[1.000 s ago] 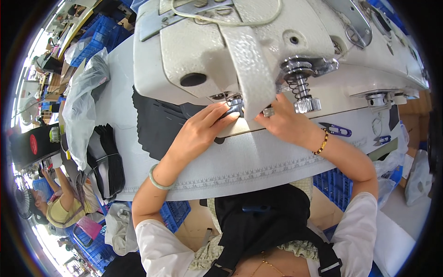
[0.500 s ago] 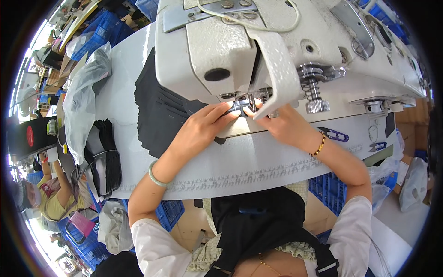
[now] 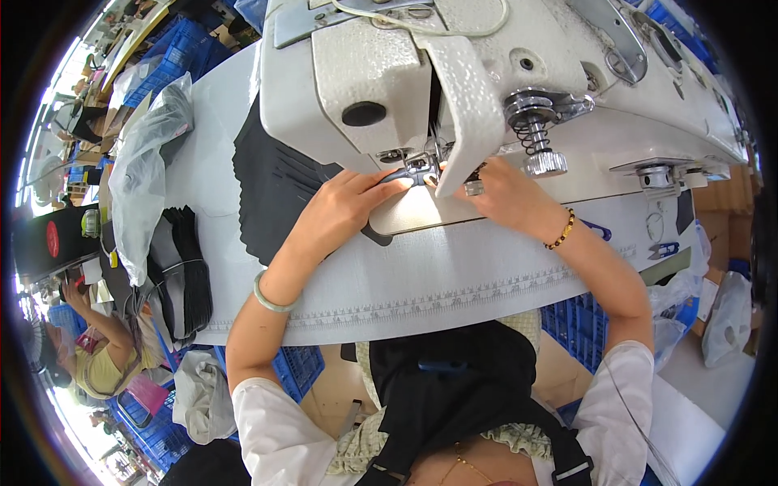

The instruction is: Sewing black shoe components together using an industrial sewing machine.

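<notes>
A white sewing machine (image 3: 369, 89) stands over the work, its needle and presser foot (image 3: 419, 162) lowered near a small dark fabric piece (image 3: 397, 176). My left hand (image 3: 344, 206) holds the left end of this piece, thumb and fingers closed on it. From the right, my right hand (image 3: 510, 198) reaches behind the machine's white guard (image 3: 470, 113); a fingertip shows on the piece's right end, and the other fingers are partly hidden. Left of the needle, a fanned stack of black cut pieces (image 3: 271, 194) lies on the table, partly under my left forearm.
Bundled black and grey pieces (image 3: 185, 275) and a clear plastic bag (image 3: 150, 178) lie at the table's left. Blue thread snips (image 3: 664, 250) rest at the right; another pair sits behind my right wrist. Blue crates (image 3: 575, 332) stand below. A co-worker (image 3: 109, 356) sits far left.
The machine appears shifted slightly left and up in view. My hands have moved a little up with the dark piece, and more of the lit machine bed shows between them. The co-worker's arm has moved.
</notes>
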Available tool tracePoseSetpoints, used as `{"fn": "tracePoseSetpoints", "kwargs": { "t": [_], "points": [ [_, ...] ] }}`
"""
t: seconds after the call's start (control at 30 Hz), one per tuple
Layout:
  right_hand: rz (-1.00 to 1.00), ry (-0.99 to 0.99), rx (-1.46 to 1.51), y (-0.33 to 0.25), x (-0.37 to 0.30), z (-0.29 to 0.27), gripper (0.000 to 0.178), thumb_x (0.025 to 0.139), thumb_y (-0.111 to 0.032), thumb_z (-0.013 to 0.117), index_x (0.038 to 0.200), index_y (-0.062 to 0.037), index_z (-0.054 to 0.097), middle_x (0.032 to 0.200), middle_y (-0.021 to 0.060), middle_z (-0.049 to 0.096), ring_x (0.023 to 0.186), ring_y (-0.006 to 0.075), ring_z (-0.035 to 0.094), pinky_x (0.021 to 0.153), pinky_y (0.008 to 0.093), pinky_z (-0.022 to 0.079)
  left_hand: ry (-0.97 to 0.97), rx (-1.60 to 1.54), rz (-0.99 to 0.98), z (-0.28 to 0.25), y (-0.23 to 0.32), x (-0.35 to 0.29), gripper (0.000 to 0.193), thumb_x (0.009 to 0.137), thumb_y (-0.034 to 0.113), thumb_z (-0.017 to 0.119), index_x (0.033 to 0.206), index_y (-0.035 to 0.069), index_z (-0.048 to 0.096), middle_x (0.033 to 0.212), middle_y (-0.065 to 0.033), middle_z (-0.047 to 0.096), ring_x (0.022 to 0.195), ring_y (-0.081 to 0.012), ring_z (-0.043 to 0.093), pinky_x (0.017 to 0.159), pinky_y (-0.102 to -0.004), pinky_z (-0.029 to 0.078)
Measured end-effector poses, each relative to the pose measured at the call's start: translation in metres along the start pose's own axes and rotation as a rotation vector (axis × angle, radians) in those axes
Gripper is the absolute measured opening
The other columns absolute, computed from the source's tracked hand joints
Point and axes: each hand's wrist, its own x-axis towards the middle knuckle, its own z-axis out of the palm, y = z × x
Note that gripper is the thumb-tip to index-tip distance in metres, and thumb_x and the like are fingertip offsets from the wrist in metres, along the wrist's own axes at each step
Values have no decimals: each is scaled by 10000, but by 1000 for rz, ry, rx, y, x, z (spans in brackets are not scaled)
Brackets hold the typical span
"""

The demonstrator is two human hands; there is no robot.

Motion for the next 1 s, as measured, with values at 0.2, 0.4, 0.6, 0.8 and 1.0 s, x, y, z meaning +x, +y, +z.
{"fn": "tracePoseSetpoints", "kwargs": {
  "t": [0.2, 0.4, 0.6, 0.8, 1.0],
  "points": [
    [-100, 96, -15, 5, 5, 4, 73, 772, -98, 588, 705, -89, 559, 834, 2, 508, 817, 142, 525, 649, 299, 424, -8, -34, -59, 1, -1, -2, 434, 674, -29, 620, 1081, 112, 671, 1023, -47, 667, 768, -212, 590, 739, -312, 513],
    [-40, 178, 64, -1, 7, 4, 89, 755, -95, 597, 691, -70, 543, 722, 29, 491, 701, 165, 547, 554, 313, 448, -10, -54, -86, -2, 4, -3, 436, 673, -41, 619, 1079, 108, 672, 975, -51, 669, 779, -224, 602, 737, -320, 515],
    [6, 114, 155, -1, 7, -1, 119, 776, -82, 592, 679, -52, 529, 694, 48, 488, 654, 182, 544, 547, 325, 448, -11, -62, -120, -6, 7, 0, 413, 674, -43, 616, 1058, 95, 676, 958, -67, 676, 760, -231, 617, 715, -326, 519],
    [-5, 154, 129, 3, 10, -3, 120, 828, -100, 578, 733, -28, 560, 678, 61, 487, 597, 198, 555, 512, 341, 474, 33, -45, -115, -3, -1, 5, 390, 677, -49, 609, 1042, 64, 684, 693, -121, 638, 524, -245, 587, 533, -311, 508],
    [41, -23, 192, 14, 9, -5, 104, 879, -140, 534, 878, -77, 617, 768, 56, 600, 706, 204, 632, 573, 329, 523, 38, -14, -132, 0, -4, 4, 372, 682, -33, 611, 1027, 71, 701, 631, -142, 604, 475, -249, 571, 498, -313, 499]
  ]
}}
